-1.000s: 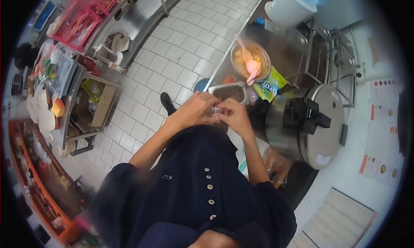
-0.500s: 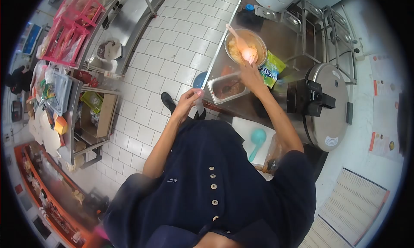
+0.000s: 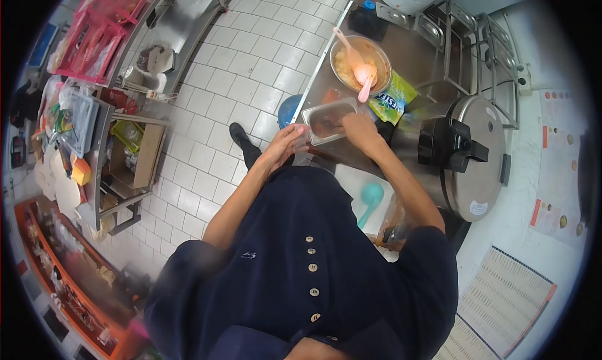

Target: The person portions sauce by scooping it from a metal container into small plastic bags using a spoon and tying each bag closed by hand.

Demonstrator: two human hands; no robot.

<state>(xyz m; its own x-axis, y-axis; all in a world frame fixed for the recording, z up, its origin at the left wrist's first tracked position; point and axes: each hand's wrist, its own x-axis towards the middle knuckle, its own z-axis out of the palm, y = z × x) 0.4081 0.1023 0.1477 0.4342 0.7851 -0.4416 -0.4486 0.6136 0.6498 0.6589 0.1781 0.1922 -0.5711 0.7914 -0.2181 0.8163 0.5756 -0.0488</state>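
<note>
My left hand (image 3: 285,148) is pinched closed on a small clear plastic bag (image 3: 301,140), just beside the front left corner of a steel food pan (image 3: 311,133). Reddish-brown food lies in that pan. Over its right side my right hand (image 3: 361,133) is curled closed; its fingertips point into the pan, and what they grip is hidden. Behind the pan stands a metal bowl (image 3: 385,52) of yellowish food. Two pink spoons rest in the bowl, a longer spoon (image 3: 352,54) and a shorter spoon (image 3: 365,90) whose handle hangs over the near rim.
A green pouch (image 3: 395,98) lies right of the bowl. A large steel pressure cooker (image 3: 473,191) stands at the right. Near my body, a teal ladle (image 3: 371,196) rests on a white surface. A blue bucket (image 3: 288,111) is beside the counter; shelving stands at left.
My right hand has moved from the pink spoon at the bowl's near rim to the steel pan. My left hand has brought the plastic bag closer to the pan.
</note>
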